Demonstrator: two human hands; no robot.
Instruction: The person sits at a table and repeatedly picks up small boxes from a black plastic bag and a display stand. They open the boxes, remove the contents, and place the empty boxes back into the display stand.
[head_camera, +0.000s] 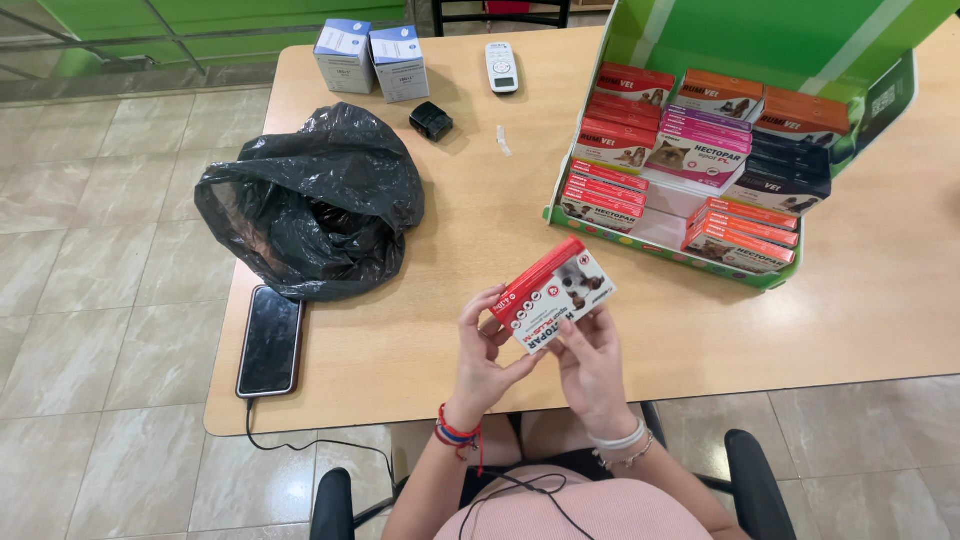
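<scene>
Held box: red-and-white flat carton (553, 294), tilted, raised above the table (440, 330) near its 6 o'clock edge; animal picture on the white face.
Left hand (483, 360): fingers curled narrowly around the carton's lower-left end, thumb on the front face.
Right hand (592, 368): closed on the carton's lower-right edge, fingertips touching the underside.
Display stand: green cardboard tray (660, 245) at 2 o'clock from the hands, holding stacked cartons in rows.
Stand contents: red cartons (612, 185) on the left, pink cartons (695, 150) in the middle, orange cartons (745, 235) on the right, dark cartons (785, 180) behind the orange ones.
Small boxes: two white-and-blue cubes (372, 60) at 11 o'clock, side by side.
Bag: black plastic bag (315, 205) at 10 o'clock, crumpled.
Phone: black slab (270, 340) at 9 o'clock, just beside the bag, cable attached.
Remote: white unit (501, 67) at 12 o'clock.
</scene>
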